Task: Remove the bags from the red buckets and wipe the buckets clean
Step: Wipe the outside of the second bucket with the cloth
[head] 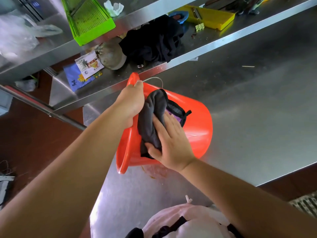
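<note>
A red bucket (195, 124) lies tilted on its side on the steel table (257, 100), its mouth turned toward the lower left. My left hand (131, 104) grips the bucket's upper rim near its thin wire handle (155, 79). My right hand (169, 143) presses a dark grey cloth (151, 117) flat against the bucket's outer wall, thumb hooked under the cloth's lower end. A purple patch with black trim shows beside the cloth. No bag is visible in the bucket.
A steel shelf (214, 40) above the table holds a black crumpled cloth (154, 42), a green slicer tray (89, 19), a yellow slicer (211, 18), a round metal lid and paper packets. A pale pink bag (180, 220) sits at the near table edge. Orange stains lie under the bucket.
</note>
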The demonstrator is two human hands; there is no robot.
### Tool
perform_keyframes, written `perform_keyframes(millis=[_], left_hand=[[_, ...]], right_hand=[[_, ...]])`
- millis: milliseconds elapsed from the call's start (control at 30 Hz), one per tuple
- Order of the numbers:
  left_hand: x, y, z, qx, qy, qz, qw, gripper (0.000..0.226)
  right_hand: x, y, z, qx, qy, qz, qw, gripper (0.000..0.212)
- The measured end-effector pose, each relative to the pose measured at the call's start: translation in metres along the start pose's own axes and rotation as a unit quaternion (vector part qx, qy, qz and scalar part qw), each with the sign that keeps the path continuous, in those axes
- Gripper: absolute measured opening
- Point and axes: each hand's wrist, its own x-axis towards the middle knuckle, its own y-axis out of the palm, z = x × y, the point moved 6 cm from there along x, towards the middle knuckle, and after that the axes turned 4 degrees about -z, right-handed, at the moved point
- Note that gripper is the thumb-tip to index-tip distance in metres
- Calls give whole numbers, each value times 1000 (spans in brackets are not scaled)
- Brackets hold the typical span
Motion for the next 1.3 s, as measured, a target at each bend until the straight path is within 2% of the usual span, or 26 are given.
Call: perform_keyframes(millis=[67,167,233,333,433,567,667,733,833,900,1000,1100,1233,1300], left_hand=[[0,-2,3,-5,-20,-2,1000,50],[2,-6,10,-3,-44,20,999,57],[2,-9,16,-14,-70,22,997,60],[1,-8,21,-37,-92,25,995,64],[-3,-6,22,-61,-117,16,991,68],[-14,-5,18,-68,-85,16,994,63],[-21,-11,18,-47,-16,17,999,48],[-22,-17,21,-36,-3,23,999,42],[-14,-29,29,22,26,20,999,22],[-9,-37,36,52,49,5,997,14],[-11,-42,44,75,88,-13,993,14],[-20,-49,46,135,160,-24,978,17],[-43,-54,49,217,285,-10,933,28],[-58,-52,56,242,333,14,911,33]], right_hand=[[-16,-3,-18,-26,-5,2,1000,78],[-46,-13,-52,-60,66,4,996,79],[-65,-21,-76,-69,154,5,986,80],[-86,-31,-100,-27,308,-31,950,79],[-93,-33,-119,47,438,-87,893,73],[-113,-36,-150,117,640,-121,749,46],[-122,-42,-156,201,673,-107,704,46],[-128,-45,-156,281,686,-111,661,44],[-143,-53,-161,329,714,-188,589,39],[-150,-60,-162,343,718,-235,558,34],[-150,-72,-161,368,710,-253,544,37],[-150,-86,-163,361,711,-259,546,44],[-148,-92,-163,378,703,-267,540,43],[-143,-95,-157,384,690,-278,548,34]])
